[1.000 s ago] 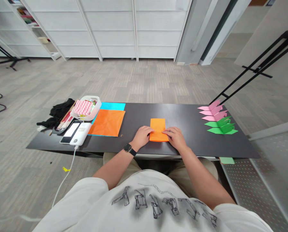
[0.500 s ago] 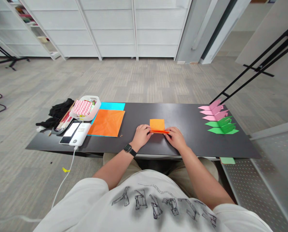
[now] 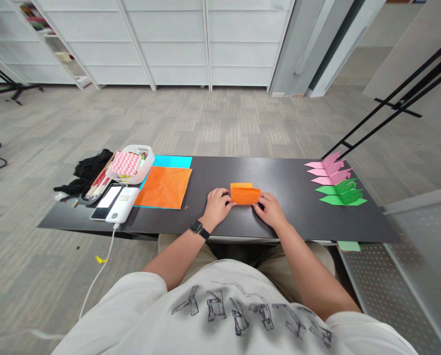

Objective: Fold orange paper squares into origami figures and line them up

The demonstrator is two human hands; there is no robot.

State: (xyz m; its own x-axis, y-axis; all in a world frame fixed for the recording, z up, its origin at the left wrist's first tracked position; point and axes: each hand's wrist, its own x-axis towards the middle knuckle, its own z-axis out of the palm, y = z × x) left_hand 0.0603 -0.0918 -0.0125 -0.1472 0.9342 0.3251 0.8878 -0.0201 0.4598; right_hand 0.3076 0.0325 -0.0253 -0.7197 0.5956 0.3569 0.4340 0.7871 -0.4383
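Well, white basket (image 3: pixel 148 166): at the far left of the black table (image 3: pixel 213 170); a pink and white zigzag thing (image 3: pixel 126 163) and small bits sit in it.
Dark tray (image 3: pixel 84 198): just left of the basket, with thin red and white sticks (image 3: pixel 100 184) in it.
White box with a cord (image 3: pixel 122 205): near left; it has tiny print, too small to read.
White shirt (image 3: pixel 190 328): big black marks that I cannot read.
Orange folded paper (image 3: pixel 244 196): mid-table, between the hands; its long way goes left to right, with a strip peeking out on the far side.
Left hand (image 3: pixel 217 206): fingers bent, thumb close to them, tips at the paper's left end; I cannot tell if it pinches.
Right hand (image 3: pixel 270 209): bent too, tips at the near right corner; I cannot tell how tight.
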